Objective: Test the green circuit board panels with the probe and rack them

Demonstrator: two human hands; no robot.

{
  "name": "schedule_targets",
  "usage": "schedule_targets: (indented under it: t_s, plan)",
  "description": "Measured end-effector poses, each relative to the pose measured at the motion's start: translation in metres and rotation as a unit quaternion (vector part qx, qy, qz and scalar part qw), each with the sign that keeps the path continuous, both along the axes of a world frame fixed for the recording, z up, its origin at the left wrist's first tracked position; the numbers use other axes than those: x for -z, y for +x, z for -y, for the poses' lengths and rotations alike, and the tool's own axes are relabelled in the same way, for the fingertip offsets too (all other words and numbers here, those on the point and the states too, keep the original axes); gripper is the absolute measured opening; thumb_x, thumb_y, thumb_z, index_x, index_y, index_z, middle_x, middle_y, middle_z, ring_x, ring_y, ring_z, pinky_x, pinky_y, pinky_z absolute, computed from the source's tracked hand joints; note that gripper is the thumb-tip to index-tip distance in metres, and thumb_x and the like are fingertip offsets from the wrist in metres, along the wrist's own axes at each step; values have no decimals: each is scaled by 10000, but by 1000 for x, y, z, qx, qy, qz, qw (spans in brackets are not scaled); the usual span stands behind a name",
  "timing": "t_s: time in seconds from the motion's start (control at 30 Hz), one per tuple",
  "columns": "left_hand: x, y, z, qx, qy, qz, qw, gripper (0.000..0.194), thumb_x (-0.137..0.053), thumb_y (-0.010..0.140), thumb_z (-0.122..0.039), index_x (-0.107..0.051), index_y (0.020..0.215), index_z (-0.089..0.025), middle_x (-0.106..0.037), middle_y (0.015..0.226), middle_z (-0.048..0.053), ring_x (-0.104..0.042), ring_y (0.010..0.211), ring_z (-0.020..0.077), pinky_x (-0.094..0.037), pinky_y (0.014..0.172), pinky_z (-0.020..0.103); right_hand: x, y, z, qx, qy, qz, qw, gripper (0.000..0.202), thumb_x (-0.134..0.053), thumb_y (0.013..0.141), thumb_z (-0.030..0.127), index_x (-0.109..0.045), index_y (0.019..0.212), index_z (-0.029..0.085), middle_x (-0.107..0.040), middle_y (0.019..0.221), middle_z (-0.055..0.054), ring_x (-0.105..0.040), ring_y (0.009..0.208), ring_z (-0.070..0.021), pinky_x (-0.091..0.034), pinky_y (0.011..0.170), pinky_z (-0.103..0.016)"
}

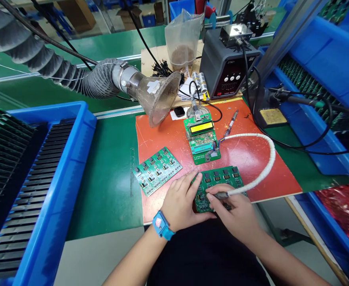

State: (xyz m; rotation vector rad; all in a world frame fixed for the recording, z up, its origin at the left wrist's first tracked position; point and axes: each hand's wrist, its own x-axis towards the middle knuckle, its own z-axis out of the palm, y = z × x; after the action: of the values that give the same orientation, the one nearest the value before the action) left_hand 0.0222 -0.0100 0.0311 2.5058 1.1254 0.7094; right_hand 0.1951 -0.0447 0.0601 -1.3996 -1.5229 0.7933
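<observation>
A green circuit board (218, 176) with several small digit displays lies on the red mat near its front edge. My left hand (182, 200), with a blue watch on the wrist, grips this board's left edge between thumb and fingers. Closed in a pinch, my right hand (235, 210) holds a dark probe (221, 195) over the board; its tip is hidden by my fingers. From the probe a white sleeved cable (271, 159) loops back to a programmer board (202, 139) with a lit yellow screen. A second circuit board (158, 170) rests to the left of my left hand.
A fume extractor funnel (164, 99) hangs over the mat's back left. Behind stand a soldering station (229, 67) and a plastic bag (182, 39). A pen (231, 123) lies on the red mat (260, 174). Blue bins (81, 119) flank the bench, holding racked boards.
</observation>
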Motion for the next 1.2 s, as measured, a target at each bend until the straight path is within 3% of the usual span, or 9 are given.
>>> schedule_targets:
  t_s: [0.4, 0.73, 1.2]
  plan:
    - [2, 1, 0, -5, 10, 27, 1000, 906, -680, 747, -607, -342, 1447, -141, -517, 1385, 192, -537, 1241, 326, -501, 976, 462, -1, 0, -2, 5, 3, 37, 999, 26, -608, 864, 201, -631, 868, 212, -709, 849, -26, -687, 695, -155, -585, 593, -226]
    - [2, 1, -1, -2, 4, 24, 1000, 995, -708, 700, -658, -317, 1466, -158, -506, 1400, 186, -529, 1254, 331, -492, 988, 453, -1, 3, 2, -11, 3, 12, 1000, 58, -599, 917, 256, -638, 911, 214, -711, 896, -58, -699, 825, -200, -600, 652, -269]
    - [2, 0, -1, -2, 6, 17, 1000, 992, -698, 704, -668, -315, 1464, -160, -530, 1367, 190, -549, 1224, 338, -508, 962, 472, 0, 3, 2, -9, -8, 1, 1000, 106, -589, 930, 290, -649, 903, 207, -707, 889, -55, -695, 788, -187, -598, 651, -266]
